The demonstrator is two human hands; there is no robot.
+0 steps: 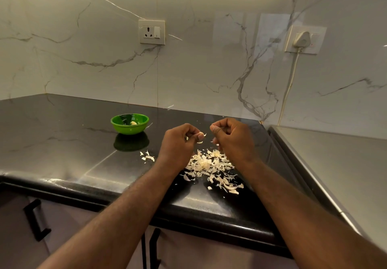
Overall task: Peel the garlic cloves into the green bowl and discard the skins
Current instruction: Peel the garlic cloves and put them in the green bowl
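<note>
Scraps of pale papery garlic skin (pixel 211 166) littered the black stone counter (pixel 62 143). The left hand (pixel 178 143) pinched a small garlic clove (pixel 200 134); the right hand (pixel 232 139) seemingly pinched a scrap. The round green bowl (pixel 129 129) sat apart, leftward.

Glossy black stone counter (pixel 62 143), shiny green plastic bowl (pixel 129 129), papery garlic skins (pixel 209 164).

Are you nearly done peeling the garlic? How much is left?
Partly. Done: a peeled clove lies in the green bowl, and a skin pile lies on the counter. In hand: the left hand pinches a garlic clove while the right hand holds a skin flake. Left: finish that clove and discard the skins.
</note>
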